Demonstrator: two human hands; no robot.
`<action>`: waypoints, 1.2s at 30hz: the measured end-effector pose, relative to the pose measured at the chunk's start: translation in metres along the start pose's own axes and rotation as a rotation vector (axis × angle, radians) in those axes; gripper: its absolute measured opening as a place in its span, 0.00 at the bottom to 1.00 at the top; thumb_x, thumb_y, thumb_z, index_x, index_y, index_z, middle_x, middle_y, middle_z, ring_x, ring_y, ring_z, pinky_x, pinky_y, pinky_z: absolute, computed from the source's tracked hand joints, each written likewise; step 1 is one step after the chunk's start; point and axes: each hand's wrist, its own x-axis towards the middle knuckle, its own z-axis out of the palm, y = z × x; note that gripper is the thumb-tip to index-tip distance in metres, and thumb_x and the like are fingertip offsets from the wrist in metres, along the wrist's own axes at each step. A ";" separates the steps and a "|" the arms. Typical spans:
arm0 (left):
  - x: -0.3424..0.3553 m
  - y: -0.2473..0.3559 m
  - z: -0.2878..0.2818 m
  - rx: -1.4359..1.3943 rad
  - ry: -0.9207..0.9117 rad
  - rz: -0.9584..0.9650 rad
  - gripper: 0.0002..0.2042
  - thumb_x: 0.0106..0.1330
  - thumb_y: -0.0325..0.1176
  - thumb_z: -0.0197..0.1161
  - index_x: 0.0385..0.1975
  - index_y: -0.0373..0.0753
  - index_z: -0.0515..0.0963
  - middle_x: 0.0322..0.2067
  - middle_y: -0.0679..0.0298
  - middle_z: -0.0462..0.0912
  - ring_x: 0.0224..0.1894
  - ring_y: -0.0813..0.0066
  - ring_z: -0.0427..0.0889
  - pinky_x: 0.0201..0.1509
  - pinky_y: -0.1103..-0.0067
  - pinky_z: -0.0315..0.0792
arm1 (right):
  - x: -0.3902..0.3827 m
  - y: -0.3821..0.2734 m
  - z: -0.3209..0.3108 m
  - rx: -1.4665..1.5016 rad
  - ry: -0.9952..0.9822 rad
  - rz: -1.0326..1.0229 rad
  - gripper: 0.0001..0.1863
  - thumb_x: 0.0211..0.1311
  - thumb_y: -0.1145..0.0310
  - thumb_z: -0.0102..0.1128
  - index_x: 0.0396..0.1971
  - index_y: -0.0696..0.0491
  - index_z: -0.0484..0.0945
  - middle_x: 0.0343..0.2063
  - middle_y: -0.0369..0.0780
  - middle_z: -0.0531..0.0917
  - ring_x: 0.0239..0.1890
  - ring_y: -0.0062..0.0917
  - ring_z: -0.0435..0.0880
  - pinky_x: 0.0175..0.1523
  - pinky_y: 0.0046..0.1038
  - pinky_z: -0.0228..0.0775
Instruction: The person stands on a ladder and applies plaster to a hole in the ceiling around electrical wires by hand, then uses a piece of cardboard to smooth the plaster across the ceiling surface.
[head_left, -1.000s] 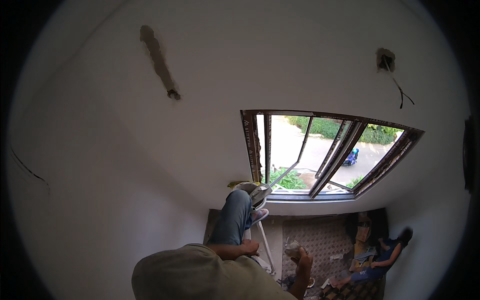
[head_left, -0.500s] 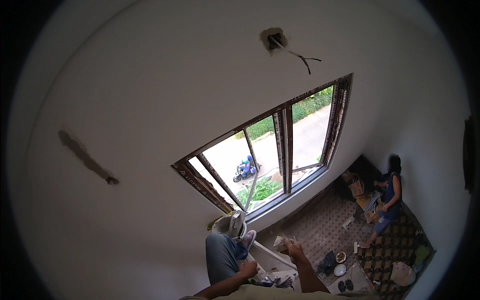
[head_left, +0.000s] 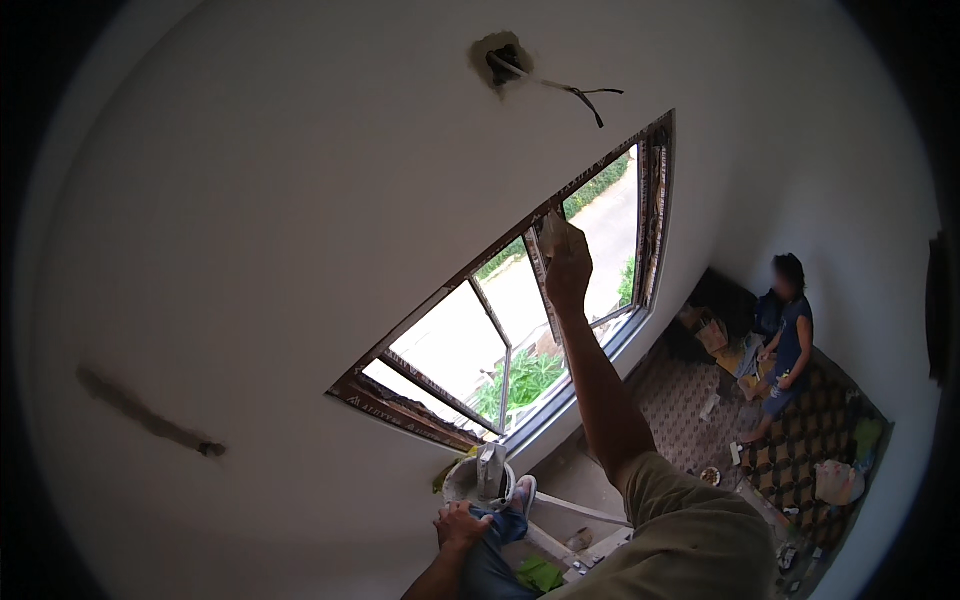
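Note:
My right hand (head_left: 567,265) is raised on a straight arm before the upper part of the window frame (head_left: 470,268). Its fingers are closed on a small pale flat piece (head_left: 549,230) whose kind is hard to tell. My left hand (head_left: 459,524) lies on my bent knee, its fingers apart, right beside a white bucket (head_left: 450,487). In that bucket stands a grey, plaster-smeared flat tool (head_left: 491,468), its lower part hidden.
Above the window, cut wires (head_left: 590,95) stick out of a wall hole (head_left: 502,62). A grey patched strip (head_left: 150,415) runs down the left wall. White wooden bars (head_left: 575,510) lie below me. Far below at right, a person (head_left: 790,340) stands among clutter.
My right hand has risen from low by the bars to the window's top, still holding the pale piece. My left hand has shifted onto my knee. The person below has straightened up.

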 end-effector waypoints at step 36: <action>0.023 0.003 -0.006 -0.077 -0.001 -0.072 0.27 0.51 0.60 0.66 0.44 0.45 0.84 0.47 0.56 0.84 0.55 0.54 0.79 0.59 0.62 0.70 | 0.171 -0.067 0.190 -0.595 -0.014 -0.867 0.35 0.54 0.86 0.44 0.66 0.69 0.53 0.66 0.59 0.57 0.72 0.52 0.51 0.75 0.48 0.43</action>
